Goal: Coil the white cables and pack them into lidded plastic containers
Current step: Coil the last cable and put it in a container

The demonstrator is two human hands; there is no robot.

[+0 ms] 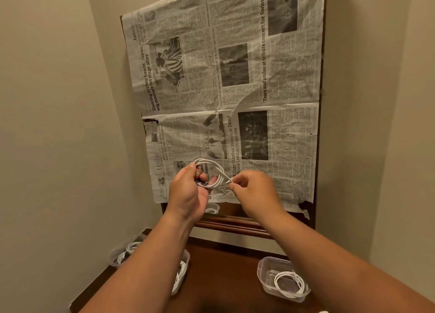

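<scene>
While both hands are raised above the desk [226, 277], they grip 1 white cable [213, 171].
Left hand [188, 192] clasps the coiled loops; right hand [254, 190] pinches the loose end. 3 plastic containers with coiled cables sit near the desk's left, left-centre and right edges.

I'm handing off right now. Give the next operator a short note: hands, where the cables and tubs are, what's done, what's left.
Left hand: grips the bundled loops of the white cable, held up in front of the newspaper.
Right hand: pinches the cable's free end.
Right container: on the wooden table, open, holds one coiled cable.
Two left containers: hold cables, partly hidden by the forearm; lids not discernible.
Done: three cables in tubs.
Left: finish this coil, pack it, fit lids.
</scene>
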